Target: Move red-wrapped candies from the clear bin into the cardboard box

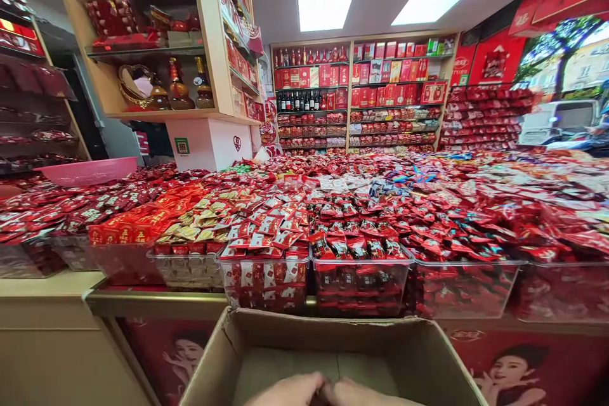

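An open cardboard box (333,320) stands at the bottom centre, its bare inner floor visible. My left hand (290,390) and my right hand (364,393) are low inside or over it, close together at the frame's lower edge. Between them is a small dark thing, blurred, that I cannot make out. The fingers of both hands are bent inward and pressed together near it. Beyond the box's far edge, clear plastic bins hold wrapped sweets: white-and-red packets (271,228), dark-and-red packets (356,247) and red packets (457,235).
Gold-coloured packets (204,222) and orange-red packets (137,222) fill bins at the left. A pink basin (90,171) rests behind them. The metal counter edge (157,295) runs before the bins. A wooden display shelf (157,115) overhangs the left side; stocked shelves (349,101) line the back.
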Demonstrator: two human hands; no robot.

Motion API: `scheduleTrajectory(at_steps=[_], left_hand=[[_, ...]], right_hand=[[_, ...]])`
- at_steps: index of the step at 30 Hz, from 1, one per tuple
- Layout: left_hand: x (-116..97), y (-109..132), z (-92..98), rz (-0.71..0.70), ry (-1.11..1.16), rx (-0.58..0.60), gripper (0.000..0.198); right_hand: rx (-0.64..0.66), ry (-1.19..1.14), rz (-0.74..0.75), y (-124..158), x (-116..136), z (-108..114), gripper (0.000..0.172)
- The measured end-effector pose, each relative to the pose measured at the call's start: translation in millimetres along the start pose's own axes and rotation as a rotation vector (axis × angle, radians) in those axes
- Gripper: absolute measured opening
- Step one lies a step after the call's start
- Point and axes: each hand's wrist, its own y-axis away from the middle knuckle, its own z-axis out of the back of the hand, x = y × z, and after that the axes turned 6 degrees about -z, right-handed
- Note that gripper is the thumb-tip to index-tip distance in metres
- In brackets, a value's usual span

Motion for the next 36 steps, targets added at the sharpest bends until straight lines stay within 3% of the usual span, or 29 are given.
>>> scheduleTrajectory(at_steps=[3, 6, 10, 12, 16, 20, 26, 36], left_hand=[[-6, -13, -0.7, -0.043, 0.041, -0.046, 0.027], [-8, -16, 2.1, -0.041, 0.025, -0.128, 0.024], [-15, -13, 4.8, -0.041, -0.033, -0.280, 0.038], [-21, -11, 4.8, -0.064, -0.041, -0.338, 0.039], [-35, -8, 7.8, -0.107, 0.003, -0.443, 0.040], [-45, -5, 15.2, -0.136, 0.119, -0.532, 0.040], [-53, -7, 18.4, -0.106, 0.360, -0.564, 0.034], [-59, -7, 20.8, -0.063, 0.569, -0.614, 0.035]], right_hand=[[-0.045, -0.043, 0.028, -5, -1, 5, 0.025], [-0.179, -0.275, 0.050, -2, 1, 4, 0.028], [-0.101, -0.765, 0.069, 1, 2, -3, 0.043], [-0.060, -0.870, 0.024, 2, 2, -5, 0.050], [-0.046, -0.848, -0.062, 8, 9, 3, 0.054], [-0.025, -0.994, -0.061, 20, 26, 23, 0.056], [-0.149, -1.057, 0.131, 31, 41, 46, 0.048], [-0.166, -1.065, 0.189, 31, 39, 45, 0.037]])
